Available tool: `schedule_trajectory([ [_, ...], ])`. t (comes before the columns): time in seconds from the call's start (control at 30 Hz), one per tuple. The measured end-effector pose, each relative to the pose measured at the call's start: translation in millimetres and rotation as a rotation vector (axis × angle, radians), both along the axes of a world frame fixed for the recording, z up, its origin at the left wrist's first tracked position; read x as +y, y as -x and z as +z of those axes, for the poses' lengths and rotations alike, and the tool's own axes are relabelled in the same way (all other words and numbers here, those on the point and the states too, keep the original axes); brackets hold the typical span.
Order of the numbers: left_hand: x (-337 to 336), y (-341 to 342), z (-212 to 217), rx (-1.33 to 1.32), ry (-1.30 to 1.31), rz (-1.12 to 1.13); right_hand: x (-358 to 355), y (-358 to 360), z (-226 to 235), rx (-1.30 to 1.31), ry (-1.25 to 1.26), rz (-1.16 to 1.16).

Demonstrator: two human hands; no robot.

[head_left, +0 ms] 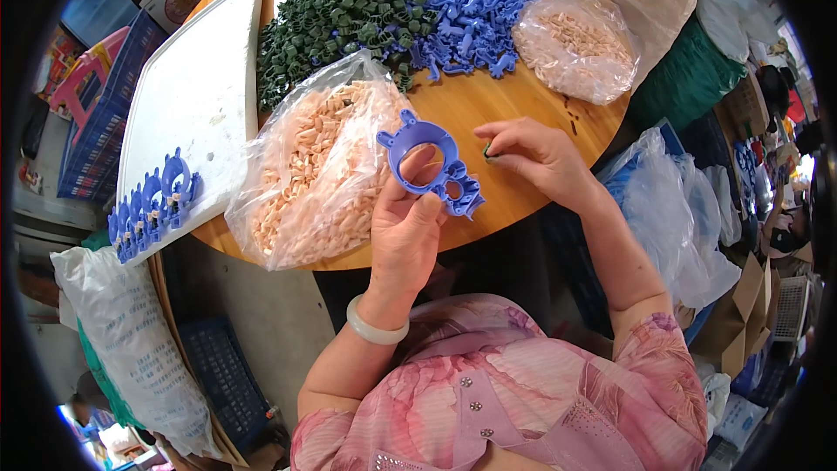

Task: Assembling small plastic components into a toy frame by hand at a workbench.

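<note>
My left hand (405,235) holds up a blue plastic figure-shaped frame (469,190). The frame has a large round ring with small ears and a smaller moulded body at its lower right. My thumb and fingers grip the frame near the ring's lower edge. To its right, my right hand (539,157) pinches a small dark green piece (488,152) between thumb and fingers. Most of that piece is hidden. A short gap separates it from the blue frame. Both hands are above the near edge of the round wooden table (514,201).
A clear bag of peach-coloured pieces (323,174) lies left of my hands; a smaller such bag (575,44) is far right. Piles of dark green parts (340,26) and blue parts (475,17) are behind. A white board (192,96) carries several upright blue frames (153,196).
</note>
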State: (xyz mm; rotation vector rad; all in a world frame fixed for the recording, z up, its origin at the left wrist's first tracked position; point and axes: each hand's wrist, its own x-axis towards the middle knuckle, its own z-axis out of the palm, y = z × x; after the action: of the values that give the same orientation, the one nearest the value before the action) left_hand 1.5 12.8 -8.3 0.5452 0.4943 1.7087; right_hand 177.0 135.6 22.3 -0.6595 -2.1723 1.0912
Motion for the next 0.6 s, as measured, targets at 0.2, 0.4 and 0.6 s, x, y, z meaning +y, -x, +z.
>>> schedule_trajectory([
  [0.2,-0.7,2.2,-1.8,0.011,-0.008,0.012,19.4,-13.4,4.7,-0.191,-0.231,0.126],
  [0.4,0.1,2.0,3.2,0.017,-0.024,-0.014,18.9,-19.0,5.3,-0.208,-0.392,0.107],
  [0.6,0.2,1.8,2.3,0.02,-0.021,-0.007,-1.4,-9.1,19.0,-0.203,-0.255,-0.095],
])
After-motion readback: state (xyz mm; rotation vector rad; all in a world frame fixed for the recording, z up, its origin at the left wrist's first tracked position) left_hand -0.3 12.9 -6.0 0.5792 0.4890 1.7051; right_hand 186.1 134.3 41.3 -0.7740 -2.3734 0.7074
